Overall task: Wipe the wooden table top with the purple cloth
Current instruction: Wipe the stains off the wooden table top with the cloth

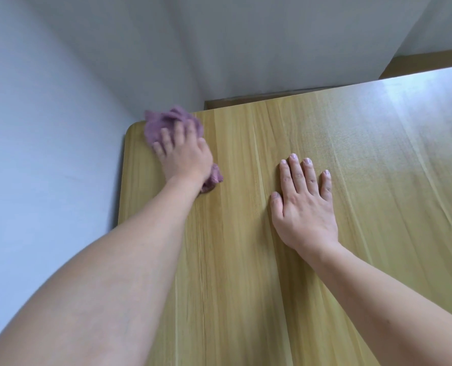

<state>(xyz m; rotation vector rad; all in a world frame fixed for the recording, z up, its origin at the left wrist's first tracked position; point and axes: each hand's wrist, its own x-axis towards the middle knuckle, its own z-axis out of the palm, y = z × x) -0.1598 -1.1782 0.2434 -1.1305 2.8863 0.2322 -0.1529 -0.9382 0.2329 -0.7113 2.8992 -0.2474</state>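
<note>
The left hand (184,157) presses the bunched purple cloth (166,122) flat-fingered onto the wooden table top (272,260) at its far left corner. The right hand (302,204) lies open, empty, to the right. Cloth overhangs the far edge; pushing farther could drag it off.

The left hand (184,157) covers the middle of the purple cloth (164,122), and both are motion-blurred. The wooden table top (246,260) runs off the right and bottom edges.
</note>
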